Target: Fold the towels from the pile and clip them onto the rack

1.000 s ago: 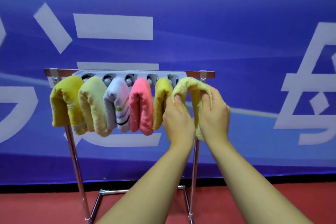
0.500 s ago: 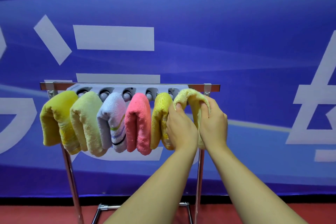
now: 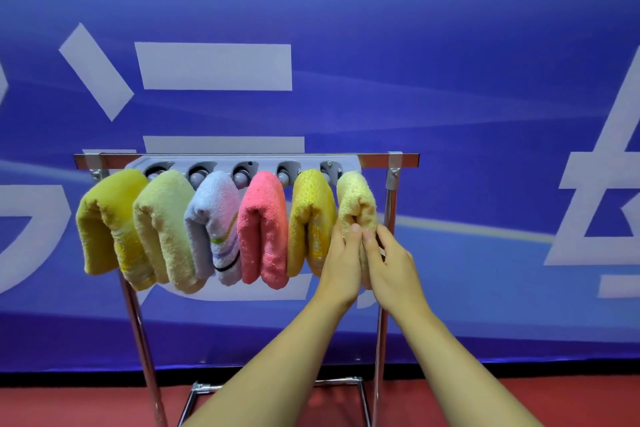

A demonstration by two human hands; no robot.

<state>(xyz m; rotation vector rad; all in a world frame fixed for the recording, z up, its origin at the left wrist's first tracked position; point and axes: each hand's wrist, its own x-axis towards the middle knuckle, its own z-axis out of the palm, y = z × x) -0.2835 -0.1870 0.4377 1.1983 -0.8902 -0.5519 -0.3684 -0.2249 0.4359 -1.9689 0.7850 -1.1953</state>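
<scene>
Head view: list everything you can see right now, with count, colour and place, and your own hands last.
rack: one, chrome, standing on the red floor, grey clip bar under its top rail.
mustard towel: one, far left on the rack.
pale green towel: one, second from left.
striped towel: one, light blue and white, third.
pink towel: one, fourth.
yellow towel: one, fifth.
pale yellow towel: one, far right end, held by both hands.
backdrop: one, blue with white shapes, behind the rack.
floor: red, along the bottom.
left hand: gripping the pale yellow towel's left side.
right hand: gripping its right side.
</scene>
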